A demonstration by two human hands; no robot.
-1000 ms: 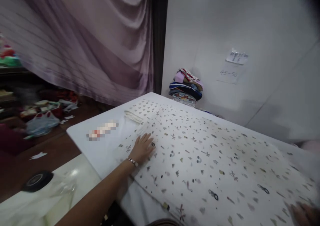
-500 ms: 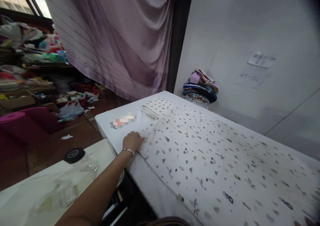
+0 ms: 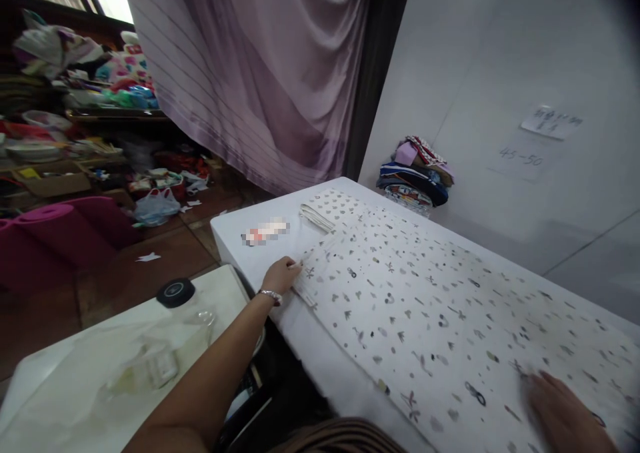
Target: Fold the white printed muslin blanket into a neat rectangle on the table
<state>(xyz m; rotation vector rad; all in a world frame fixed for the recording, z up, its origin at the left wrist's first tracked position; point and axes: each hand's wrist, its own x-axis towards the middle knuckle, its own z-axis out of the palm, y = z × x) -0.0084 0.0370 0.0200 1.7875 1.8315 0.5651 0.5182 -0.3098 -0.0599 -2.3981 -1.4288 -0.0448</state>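
Observation:
A white printed cloth [image 3: 425, 306] with small dark motifs lies spread over the white table. At its left edge, my left hand [image 3: 281, 277] has closed its fingers on the layered cloth border; a bracelet is on that wrist. Low at the right, my right hand [image 3: 565, 409] is over the cloth, blurred by motion, its fingers not clear. Behind my left hand, a folded stack of similar printed cloth [image 3: 330, 209] lies partly against the spread one.
To the left stands a white surface [image 3: 220, 293] bearing a black round lid [image 3: 175, 292] and clear plastic things. A pixelated object [image 3: 265, 231] lies on the table. Folded fabrics [image 3: 415, 173] are piled by the wall. Magenta rolls [image 3: 60, 239] and clutter fill the far left.
My right hand has come into view at the lower right over the cloth. My left hand stays at the cloth's left edge. The whole view has shifted slightly left.

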